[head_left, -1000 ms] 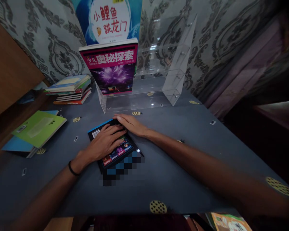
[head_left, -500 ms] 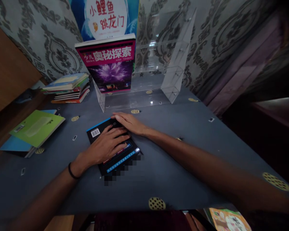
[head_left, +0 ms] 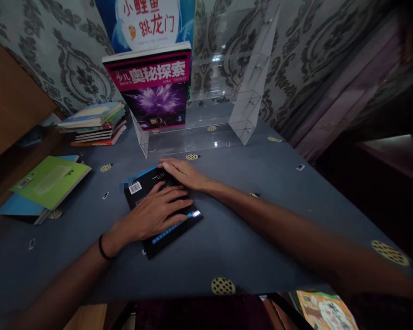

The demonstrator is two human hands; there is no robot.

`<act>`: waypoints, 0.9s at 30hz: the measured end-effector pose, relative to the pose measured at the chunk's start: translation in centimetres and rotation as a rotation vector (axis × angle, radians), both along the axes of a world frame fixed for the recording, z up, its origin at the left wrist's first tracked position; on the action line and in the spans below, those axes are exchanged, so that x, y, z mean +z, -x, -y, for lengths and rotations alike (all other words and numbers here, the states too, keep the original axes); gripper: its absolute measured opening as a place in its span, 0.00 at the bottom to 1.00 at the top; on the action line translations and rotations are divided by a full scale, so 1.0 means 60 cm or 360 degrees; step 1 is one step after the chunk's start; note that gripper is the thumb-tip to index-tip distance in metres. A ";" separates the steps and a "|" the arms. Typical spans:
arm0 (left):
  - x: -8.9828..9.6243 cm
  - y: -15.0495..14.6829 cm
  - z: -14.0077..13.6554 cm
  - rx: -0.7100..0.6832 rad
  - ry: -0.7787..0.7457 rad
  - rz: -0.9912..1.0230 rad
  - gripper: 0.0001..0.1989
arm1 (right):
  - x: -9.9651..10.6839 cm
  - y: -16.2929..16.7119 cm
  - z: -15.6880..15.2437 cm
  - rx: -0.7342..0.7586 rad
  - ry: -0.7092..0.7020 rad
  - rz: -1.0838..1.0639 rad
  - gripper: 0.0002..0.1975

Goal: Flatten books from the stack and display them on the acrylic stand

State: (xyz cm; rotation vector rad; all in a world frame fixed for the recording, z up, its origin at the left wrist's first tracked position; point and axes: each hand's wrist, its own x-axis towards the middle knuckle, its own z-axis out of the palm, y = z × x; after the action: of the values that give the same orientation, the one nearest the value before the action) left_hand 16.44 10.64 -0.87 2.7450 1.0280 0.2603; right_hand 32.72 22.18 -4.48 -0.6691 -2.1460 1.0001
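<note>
- Flat on the grey-blue worktop point(head_left: 227, 247) lies a black paperback book point(head_left: 161, 208) with a white barcode sticker (back cover up), just in front of the clear acrylic book stand point(head_left: 223, 114).
- Left hand point(head_left: 154, 211) presses palm-down on the book, fingers spread, gripping nothing.
- Right hand point(head_left: 182, 173) rests on the book's far edge, fingers flat.
- Inside the stand, a magenta-and-purple book point(head_left: 151, 89) is upright.
</note>
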 end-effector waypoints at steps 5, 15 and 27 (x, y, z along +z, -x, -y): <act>0.001 0.000 0.001 0.0001 -0.0013 -0.0006 0.22 | -0.002 0.001 -0.001 0.0001 -0.0066 0.0045 0.31; 0.005 -0.010 0.012 -0.0058 -0.0078 -0.0066 0.22 | -0.001 0.001 0.000 0.0003 -0.0128 0.0091 0.30; 0.008 -0.015 0.020 -0.0153 -0.0107 -0.0142 0.21 | 0.006 0.001 0.006 -0.0010 -0.0161 0.0128 0.27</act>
State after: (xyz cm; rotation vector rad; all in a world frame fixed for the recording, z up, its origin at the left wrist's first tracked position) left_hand 17.31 9.46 -0.41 2.8806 0.9204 0.1616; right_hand 32.65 21.83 -4.14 -0.6770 -2.2463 0.8678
